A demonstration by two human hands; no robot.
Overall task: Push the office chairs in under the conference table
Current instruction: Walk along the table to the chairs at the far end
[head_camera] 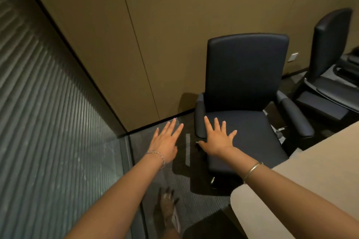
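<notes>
Both forearms reach forward from 6 o'clock, the left hand (167, 141) and right hand (218, 140) spread flat, fingers splayed, each grip wide open and holding nothing. Beyond them toward 1 o'clock a dark office chair (245, 91) faces the camera, beside the tabletop (318, 176) at 4 o'clock, not under it. Another chair (330, 58) stands at 2 o'clock.
</notes>
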